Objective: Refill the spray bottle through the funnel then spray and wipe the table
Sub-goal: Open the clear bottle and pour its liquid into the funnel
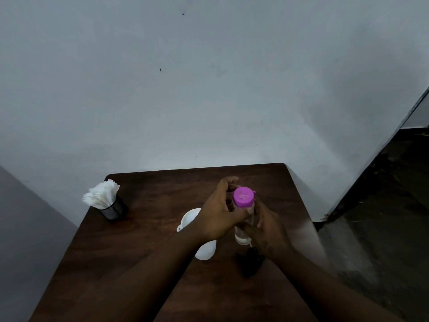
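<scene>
A clear bottle with a pink cap stands upright on the dark wooden table, right of centre. My left hand curls round its neck at the cap, thumb in front and fingers behind. My right hand grips the bottle's body from the right. A white funnel lies just left of my left hand. A white bottle shows partly under my left forearm. The black spray head lies on the table below my right wrist.
A black mesh holder stuffed with white napkins stands at the table's far left corner. The table's back edge meets a pale wall. To the right the table ends and a dark floor lies below.
</scene>
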`<state>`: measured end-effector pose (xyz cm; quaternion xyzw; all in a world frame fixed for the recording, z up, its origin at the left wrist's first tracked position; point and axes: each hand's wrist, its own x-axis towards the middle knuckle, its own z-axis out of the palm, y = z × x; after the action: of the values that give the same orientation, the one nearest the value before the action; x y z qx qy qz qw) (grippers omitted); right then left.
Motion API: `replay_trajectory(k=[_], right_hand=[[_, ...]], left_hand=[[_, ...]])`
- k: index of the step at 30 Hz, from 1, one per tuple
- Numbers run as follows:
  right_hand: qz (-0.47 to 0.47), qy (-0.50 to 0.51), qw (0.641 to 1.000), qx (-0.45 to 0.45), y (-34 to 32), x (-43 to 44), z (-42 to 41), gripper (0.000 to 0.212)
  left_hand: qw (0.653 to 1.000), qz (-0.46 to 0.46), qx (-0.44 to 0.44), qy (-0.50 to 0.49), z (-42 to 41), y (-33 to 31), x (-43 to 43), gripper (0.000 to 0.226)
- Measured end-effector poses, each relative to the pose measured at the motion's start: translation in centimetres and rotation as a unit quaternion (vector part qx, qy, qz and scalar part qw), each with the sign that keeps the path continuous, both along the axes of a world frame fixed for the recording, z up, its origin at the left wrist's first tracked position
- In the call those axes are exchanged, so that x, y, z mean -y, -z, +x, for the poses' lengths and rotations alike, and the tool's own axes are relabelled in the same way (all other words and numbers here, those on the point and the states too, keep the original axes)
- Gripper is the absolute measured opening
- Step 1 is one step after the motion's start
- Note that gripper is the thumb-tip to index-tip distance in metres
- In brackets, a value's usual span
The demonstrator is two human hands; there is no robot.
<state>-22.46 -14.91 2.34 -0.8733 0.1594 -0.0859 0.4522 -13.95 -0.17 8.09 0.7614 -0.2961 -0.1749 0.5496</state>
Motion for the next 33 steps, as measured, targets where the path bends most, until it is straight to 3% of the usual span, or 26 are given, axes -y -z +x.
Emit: replay_trajectory(k=[5, 10, 15, 18, 22, 25, 27, 30, 33], right_hand=[[0.006, -0.002, 1.0, 0.012, -0.08, -0.19, -0.23, 0.051], [0.013, 0.008, 1.0, -0.007, 0.43, 0.07, -0.31, 0.048], [-0.001, 0.012, 1.0, -0.012, 0.37, -0.09, -0.28, 0.044], [-0.002, 0.014, 1.0, -0.028, 0.29, -0.31, -0.23, 0.043], [0.015, 0.009, 0.999, -0.035, 0.41, -0.2, -0.37, 0.046], [-0.018, 0.006, 0.999, -0.037, 0.64, 0.0, -0.61, 0.043], [-0.038, -0.005, 0.999, -0.035, 0.6, 0.08, -0.79, 0.046], [-0.049, -0.004, 0.998, -0.031, 0.19, -0.09, -0.81, 0.047], [-0.037, -0.004, 0.999, -0.023, 0.07, 0.0, -0.77, 0.046]], left_hand=[[0.999, 0.002, 0.053, -0.015, -0.16, -0.08, -0.11, 0.043], [1.0, 0.004, 0.0, -0.007, 0.01, 0.26, -0.02, 0.073], [0.998, 0.002, 0.056, 0.007, -0.14, 0.12, 0.01, 0.045], [0.999, -0.002, 0.047, -0.022, -0.05, 0.34, 0.12, 0.058], [0.999, 0.018, 0.011, 0.029, 0.52, 0.15, -0.3, 0.082], [0.998, 0.03, 0.042, 0.046, 0.74, -0.09, -0.64, 0.052], [0.999, 0.019, 0.048, 0.014, 0.47, -0.16, -0.61, 0.044], [1.0, 0.012, 0.019, -0.017, 0.33, 0.12, -0.38, 0.061], [1.0, 0.016, 0.0, 0.022, 0.68, 0.38, -0.49, 0.079]])
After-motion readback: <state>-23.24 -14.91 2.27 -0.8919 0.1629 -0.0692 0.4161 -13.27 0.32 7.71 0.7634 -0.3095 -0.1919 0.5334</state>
